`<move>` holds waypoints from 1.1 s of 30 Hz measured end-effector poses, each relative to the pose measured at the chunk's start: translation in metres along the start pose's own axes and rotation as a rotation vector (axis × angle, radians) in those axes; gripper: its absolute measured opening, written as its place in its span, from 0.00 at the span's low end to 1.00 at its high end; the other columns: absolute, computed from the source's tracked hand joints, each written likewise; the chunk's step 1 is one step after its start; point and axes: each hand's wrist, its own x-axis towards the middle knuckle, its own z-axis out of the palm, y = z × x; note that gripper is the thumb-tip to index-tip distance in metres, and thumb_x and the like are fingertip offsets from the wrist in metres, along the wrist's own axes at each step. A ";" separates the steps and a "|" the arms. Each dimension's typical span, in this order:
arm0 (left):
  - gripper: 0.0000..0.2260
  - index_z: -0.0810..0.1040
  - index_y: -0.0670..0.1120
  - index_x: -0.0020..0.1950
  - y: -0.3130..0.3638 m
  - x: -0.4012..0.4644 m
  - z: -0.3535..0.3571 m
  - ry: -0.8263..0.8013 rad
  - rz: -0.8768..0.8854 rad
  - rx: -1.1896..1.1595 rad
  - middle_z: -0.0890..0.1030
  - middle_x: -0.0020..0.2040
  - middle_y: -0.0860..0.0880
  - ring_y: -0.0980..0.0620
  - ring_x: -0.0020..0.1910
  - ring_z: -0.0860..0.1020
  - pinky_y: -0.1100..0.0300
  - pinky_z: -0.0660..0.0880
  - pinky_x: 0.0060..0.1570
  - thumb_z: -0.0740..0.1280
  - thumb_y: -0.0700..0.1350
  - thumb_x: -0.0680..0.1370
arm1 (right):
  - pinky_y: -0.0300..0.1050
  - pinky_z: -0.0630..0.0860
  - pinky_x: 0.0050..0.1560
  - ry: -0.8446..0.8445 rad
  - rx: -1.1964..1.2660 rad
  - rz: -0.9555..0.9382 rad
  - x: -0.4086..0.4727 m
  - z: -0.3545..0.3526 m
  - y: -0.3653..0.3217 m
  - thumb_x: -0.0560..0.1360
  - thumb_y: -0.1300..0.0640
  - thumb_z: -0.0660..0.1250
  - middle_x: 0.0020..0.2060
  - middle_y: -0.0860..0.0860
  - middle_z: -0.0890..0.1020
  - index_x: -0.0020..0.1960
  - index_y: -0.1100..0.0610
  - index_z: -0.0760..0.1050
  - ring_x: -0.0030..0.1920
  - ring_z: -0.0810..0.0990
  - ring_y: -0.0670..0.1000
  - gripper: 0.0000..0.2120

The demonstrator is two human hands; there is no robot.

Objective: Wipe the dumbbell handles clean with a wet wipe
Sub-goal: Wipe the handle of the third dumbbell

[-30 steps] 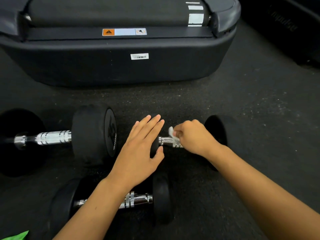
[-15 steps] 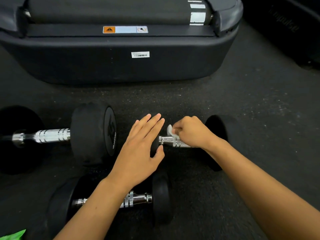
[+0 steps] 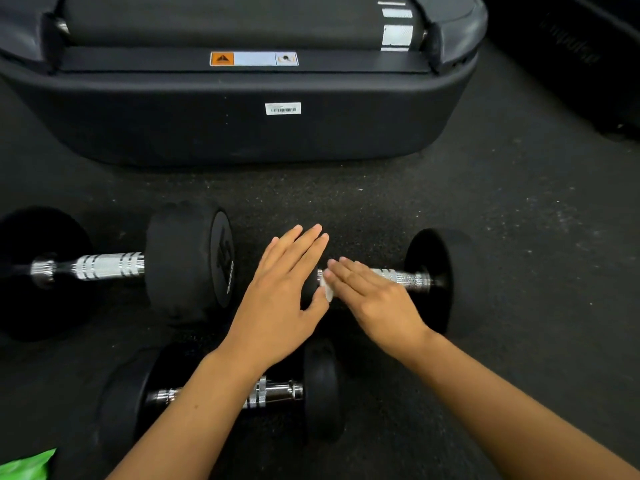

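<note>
**A:** Where is the dumbbell that is being cleaned?

**B:** The right dumbbell (image 3: 415, 278) lies on its side on the dark rubber floor (image 3: 519, 237), right of centre. Its chrome handle (image 3: 401, 277) runs left to right, ending in a black weight head on the right. The left head is mostly hidden behind the left hand.

**A:** And the wipe?

**B:** A small white wet wipe (image 3: 327, 291) sits at the left end of that handle. Only a sliver shows, under the fingertips of the right hand (image 3: 370, 299).

**A:** How are the hands held?

**B:** The right hand lies flat over the handle, fingers straight and together, pressing the wipe down rather than gripping it. The left hand (image 3: 280, 292) is also flat with straight fingers, palm down over the dumbbell's left head, its thumb just beside the wipe. Neither hand curls around anything.

**A:** What else is nearby?

**B:** A larger dumbbell (image 3: 138, 268) lies to the left, in line with the first, its ribbed chrome handle uncovered. A third dumbbell (image 3: 242, 393) lies nearer the person, partly crossed by the left forearm. Beyond them all stands the dark base of a gym machine (image 3: 242, 133), bearing a white barcode sticker (image 3: 283, 108) and an orange warning label (image 3: 254, 59). A bright green object (image 3: 26, 465) shows at the bottom left corner; what it is cannot be told.
</note>
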 end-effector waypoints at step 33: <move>0.28 0.59 0.49 0.75 0.000 0.000 -0.003 -0.011 0.005 -0.009 0.58 0.75 0.55 0.60 0.74 0.49 0.62 0.41 0.72 0.60 0.49 0.75 | 0.53 0.76 0.43 -0.224 0.200 0.247 0.032 -0.028 -0.003 0.74 0.59 0.59 0.44 0.55 0.83 0.52 0.55 0.76 0.45 0.81 0.59 0.10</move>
